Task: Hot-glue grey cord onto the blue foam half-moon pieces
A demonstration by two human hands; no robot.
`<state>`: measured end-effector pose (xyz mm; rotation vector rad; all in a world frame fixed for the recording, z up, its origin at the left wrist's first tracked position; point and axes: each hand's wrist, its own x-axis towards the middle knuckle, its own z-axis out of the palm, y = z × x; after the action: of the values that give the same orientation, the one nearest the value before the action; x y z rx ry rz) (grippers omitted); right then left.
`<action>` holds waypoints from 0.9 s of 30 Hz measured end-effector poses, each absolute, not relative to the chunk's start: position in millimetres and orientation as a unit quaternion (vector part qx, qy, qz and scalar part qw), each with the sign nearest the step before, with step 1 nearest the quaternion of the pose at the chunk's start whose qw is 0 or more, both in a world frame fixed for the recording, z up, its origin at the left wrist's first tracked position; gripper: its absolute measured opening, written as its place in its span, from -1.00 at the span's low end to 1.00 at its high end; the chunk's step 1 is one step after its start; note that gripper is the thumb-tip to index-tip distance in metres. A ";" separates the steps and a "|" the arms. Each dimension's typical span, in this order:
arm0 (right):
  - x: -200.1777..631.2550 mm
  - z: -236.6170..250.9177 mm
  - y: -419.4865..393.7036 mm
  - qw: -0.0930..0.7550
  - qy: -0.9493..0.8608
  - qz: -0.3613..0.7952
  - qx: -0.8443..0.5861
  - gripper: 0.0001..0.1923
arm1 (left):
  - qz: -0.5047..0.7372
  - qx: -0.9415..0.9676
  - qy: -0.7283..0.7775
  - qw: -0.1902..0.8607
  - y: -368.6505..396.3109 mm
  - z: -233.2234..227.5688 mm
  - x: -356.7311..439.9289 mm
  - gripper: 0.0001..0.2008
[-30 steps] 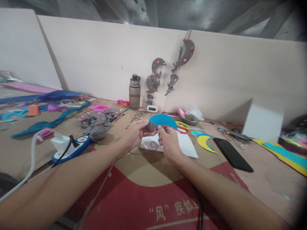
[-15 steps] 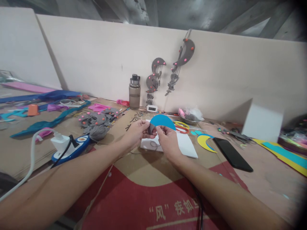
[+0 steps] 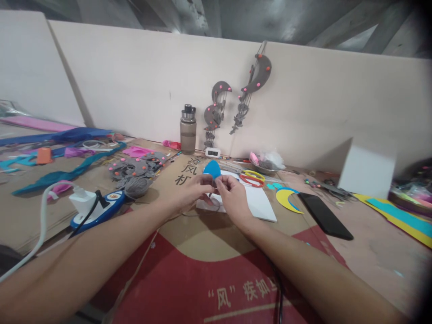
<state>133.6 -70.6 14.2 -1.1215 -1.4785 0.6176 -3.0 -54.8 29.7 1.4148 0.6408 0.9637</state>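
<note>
A blue piece of felt or foam sheet (image 3: 212,168) stands up between my hands, its curved top edge showing above the fingers. My right hand (image 3: 234,197) is closed, pinching its lower right side between thumb and forefinger. My left hand (image 3: 194,191) has bent fingers at the lower left of the piece, which hide part of what they grip. A thin grey yarn (image 3: 216,206) loops below the fingertips. Both hands are above a white sheet stack (image 3: 259,206). Just beyond lie scissors with red and yellow handles (image 3: 253,178).
To the right are a yellow and blue crescent (image 3: 286,200) and a black phone (image 3: 326,216). On the left lie a grey yarn ball (image 3: 137,186) and a blue power strip (image 3: 97,211). A water bottle (image 3: 188,132) stands behind, near hanging grey crescents (image 3: 261,74).
The blue piece has been turned, so it looks narrower and sits further left. My left fingers have shifted and spread lower; the grey patch between them is mostly out of sight.
</note>
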 end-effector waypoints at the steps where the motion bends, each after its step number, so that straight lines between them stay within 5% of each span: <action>1: 133.6 13.6 -70.1 0.556 -0.626 0.267 -0.477 -0.80 | 0.413 0.629 0.296 0.588 -54.4 28.2 -2.4 -0.85; 19: 134.1 13.5 -67.6 0.590 -0.592 0.328 -0.440 -0.81 | 0.457 0.622 0.310 0.555 -49.1 25.4 -4.1 -0.76; 27: 138.5 14.1 -66.3 0.575 -0.613 0.252 -0.479 -0.83 | 0.450 0.684 0.398 0.414 -54.2 34.8 -6.9 -0.76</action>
<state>138.5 -66.3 14.1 -1.1216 -1.4363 0.5904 -6.9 -54.2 34.8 1.7183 1.0004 1.1314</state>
